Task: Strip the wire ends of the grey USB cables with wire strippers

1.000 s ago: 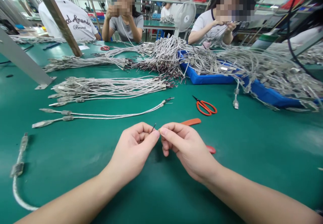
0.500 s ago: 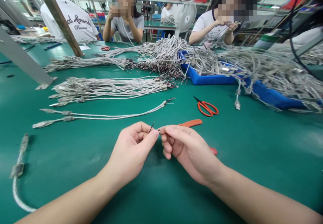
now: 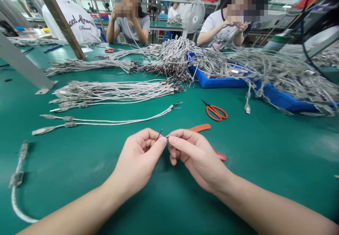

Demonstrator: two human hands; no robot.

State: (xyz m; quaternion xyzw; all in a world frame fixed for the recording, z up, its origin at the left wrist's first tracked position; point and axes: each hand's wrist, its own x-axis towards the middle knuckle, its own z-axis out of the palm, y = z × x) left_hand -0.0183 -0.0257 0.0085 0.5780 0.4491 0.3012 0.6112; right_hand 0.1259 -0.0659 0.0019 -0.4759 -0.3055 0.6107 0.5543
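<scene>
My left hand [image 3: 141, 157] is closed in a pinch on the wire end of a cable, and a thin dark wire [image 3: 159, 133] sticks up from between thumb and forefinger. The white cable [image 3: 14, 201] comes out from under my left forearm at the left, with a USB plug [image 3: 23, 150] at its end. Fingertip to fingertip with it, my right hand [image 3: 197, 157] pinches the tip of another short wire of this cable. Partly hidden behind my right hand lies a tool with orange-red handles [image 3: 201, 127]. Orange-handled scissors [image 3: 215, 112] rest beyond it.
Two USB cables [image 3: 116, 123] lie side by side ahead, with a bundle of cables [image 3: 113, 93] behind. Blue trays [image 3: 222, 83] heaped with cables stand at the right. A metal bracket [image 3: 42, 88] is at the left. Several people sit beyond, near a fan [image 3: 194, 17].
My right thumb and fingers have shifted slightly at the wire tip, still pinching. My left hand keeps its hold. The whole view has moved a little.
</scene>
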